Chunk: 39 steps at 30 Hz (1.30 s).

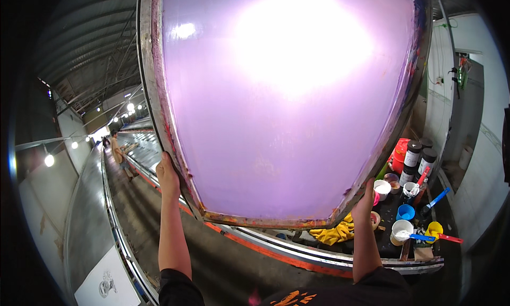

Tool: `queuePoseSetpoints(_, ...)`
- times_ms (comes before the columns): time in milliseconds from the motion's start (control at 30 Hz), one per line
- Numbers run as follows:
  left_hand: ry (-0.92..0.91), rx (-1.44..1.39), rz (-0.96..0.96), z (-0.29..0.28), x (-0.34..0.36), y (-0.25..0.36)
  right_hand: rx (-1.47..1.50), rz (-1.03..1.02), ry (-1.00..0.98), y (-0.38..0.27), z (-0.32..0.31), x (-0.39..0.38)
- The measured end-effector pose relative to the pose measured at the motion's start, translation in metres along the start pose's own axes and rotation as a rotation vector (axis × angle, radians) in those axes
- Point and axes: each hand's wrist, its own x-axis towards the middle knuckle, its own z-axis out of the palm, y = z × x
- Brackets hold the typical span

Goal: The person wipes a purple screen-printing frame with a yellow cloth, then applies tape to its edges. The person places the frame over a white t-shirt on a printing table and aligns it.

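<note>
I hold a large screen-printing screen (276,147) upright and raised before me, with a translucent pale purple mesh and an ink-stained metal frame. A bright white glare covers much of its upper part. My left hand (168,174) is closed on the frame's lower left side. My right hand (364,199) grips the lower right side, its fingers partly hidden behind the frame.
A long table (84,221) runs along the left, bearing a printed white sheet (95,290). Behind the screen are another long railed table (135,147) and a person (117,149). At right are paint tubs (405,212), a yellow cloth (332,234) and a white wall (486,162).
</note>
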Motion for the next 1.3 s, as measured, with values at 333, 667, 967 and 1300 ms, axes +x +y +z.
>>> queuePoseSetpoints(333, -0.030, -0.094, 0.009, 0.014, -0.007, 0.016, 0.000, -0.043, -0.052, -0.011, -0.015, -0.009)
queuePoseSetpoints(667, -0.108, -0.096, -0.124, -0.042, -0.031, 0.007, -0.041, 0.059, -0.075, 0.003, -0.003, -0.017)
queuePoseSetpoints(967, 0.404, -0.130, -0.490, -0.122, -0.066, -0.053, -0.336, 0.172, -0.719, -0.022, 0.048, -0.085)
queuePoseSetpoints(1300, 0.062, 0.306, -0.043, -0.066, -0.075, 0.077, -0.535, 0.258, -1.063, 0.053, 0.098, -0.135)
